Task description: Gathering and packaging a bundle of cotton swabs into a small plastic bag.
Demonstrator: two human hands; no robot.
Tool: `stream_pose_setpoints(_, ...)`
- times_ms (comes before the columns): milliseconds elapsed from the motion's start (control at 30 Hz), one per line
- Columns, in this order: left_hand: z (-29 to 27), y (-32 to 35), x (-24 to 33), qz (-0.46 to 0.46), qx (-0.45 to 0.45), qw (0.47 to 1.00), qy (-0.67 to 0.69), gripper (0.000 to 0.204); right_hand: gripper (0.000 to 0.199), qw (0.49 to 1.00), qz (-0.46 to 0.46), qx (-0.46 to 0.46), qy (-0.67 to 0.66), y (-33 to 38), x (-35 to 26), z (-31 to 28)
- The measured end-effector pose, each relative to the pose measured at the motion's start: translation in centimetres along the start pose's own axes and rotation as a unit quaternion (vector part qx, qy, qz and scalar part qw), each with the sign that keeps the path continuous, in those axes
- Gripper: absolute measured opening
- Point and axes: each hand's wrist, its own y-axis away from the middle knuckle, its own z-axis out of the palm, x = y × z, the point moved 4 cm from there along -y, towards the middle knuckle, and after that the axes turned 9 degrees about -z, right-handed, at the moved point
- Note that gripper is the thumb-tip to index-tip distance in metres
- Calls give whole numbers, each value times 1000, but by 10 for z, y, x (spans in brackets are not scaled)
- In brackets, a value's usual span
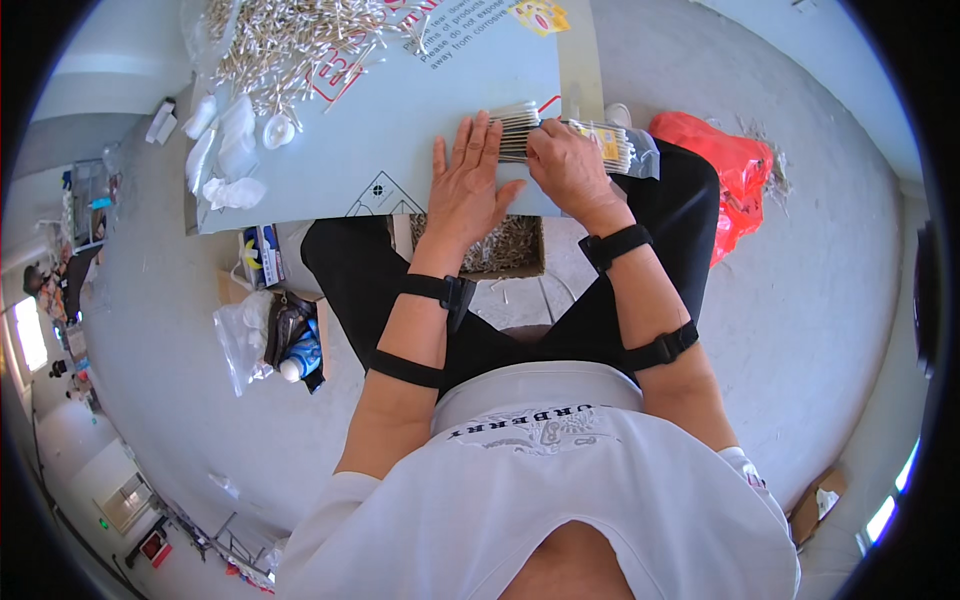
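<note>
A flat bundle of cotton swabs (516,124) lies near the right edge of the grey-blue board. Its right part is in or against a clear plastic bag (645,155) with a yellow label (603,137). My right hand (572,170) is closed over the middle of the bundle, its fingers curled down on the sticks. My left hand (468,185) lies flat on the board, fingers stretched out and thumb apart, its index finger beside the bundle's left ends. The right fingertips are partly hidden.
A big pile of loose cotton swabs (285,50) covers the board's (400,120) far left, near white cotton rolls (238,140). Below the board stands a box of swabs (510,248). A red plastic bag (715,170) lies right; a box of belongings (290,330) stands left.
</note>
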Motion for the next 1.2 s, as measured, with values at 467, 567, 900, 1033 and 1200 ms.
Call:
stream_pose_setpoints(467, -5, -2, -2, 11, 8, 999, 42, 84, 8, 995, 41, -19, -94, 1, 15, -10)
stream_pose_setpoints(567, -14, -8, -7, 12, 87, 989, 120, 77, 6, 988, 46, 16, -147, 2, 15, -11)
stream_pose_setpoints(900, -50, -111, -80, -165, 213, 940, 211, 21, 2, 991, 67, 56, -98, 7, 10, -2)
stream_pose_setpoints(1033, -63, -147, -81, -253, 199, 937, 133, 28, 4, 991, 69, 47, -107, 7, 8, -6)
stream_pose_setpoints(1200, -53, -166, -89, -308, 131, 941, 51, 22, 8, 986, 38, 92, -133, 2, 0, -15)
